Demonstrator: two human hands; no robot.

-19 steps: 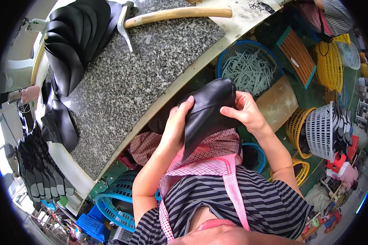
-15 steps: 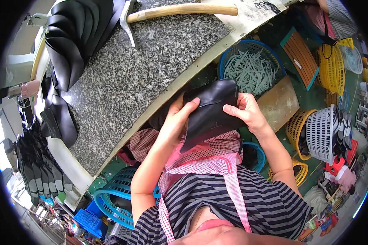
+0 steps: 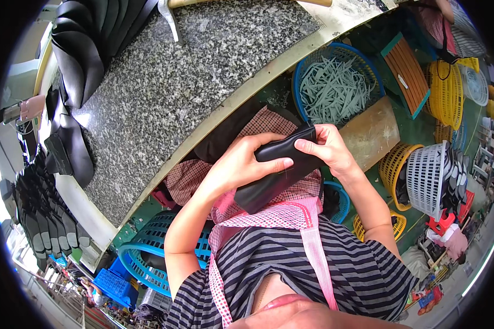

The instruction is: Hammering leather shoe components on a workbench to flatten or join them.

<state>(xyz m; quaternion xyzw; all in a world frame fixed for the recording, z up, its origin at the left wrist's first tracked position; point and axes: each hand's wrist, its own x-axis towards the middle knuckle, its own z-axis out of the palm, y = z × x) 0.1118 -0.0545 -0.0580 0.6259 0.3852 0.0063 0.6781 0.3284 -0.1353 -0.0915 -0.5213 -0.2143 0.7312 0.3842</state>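
Note:
Between my hands, above my apron, is a smooth black leather piece (image 3: 275,185), folded or rolled into a long narrow shape. My left hand (image 3: 247,163) wraps over its upper side, the thumb lying along the front and the other fingers behind. At the far right end, my right hand (image 3: 331,151) pinches the edge between thumb and fingers. The fingers behind the leather are partly hidden. Both hands are just off the near edge of a speckled stone worktop (image 3: 164,115).
A hammer (image 3: 168,21) and fanned black leather pieces (image 3: 78,60) lie on the worktop. Beyond my right hand stands a blue basket (image 3: 298,88) of pale strips. A board (image 3: 373,131), yellow baskets (image 3: 443,93) and a white basket (image 3: 425,178) stand right; a blue basket (image 3: 142,268) stands left.
The leather piece has gone from spread wide to folded narrow. My left hand has slid over it, its thumb now further right. The view has shifted slightly, so the hammer sits higher.

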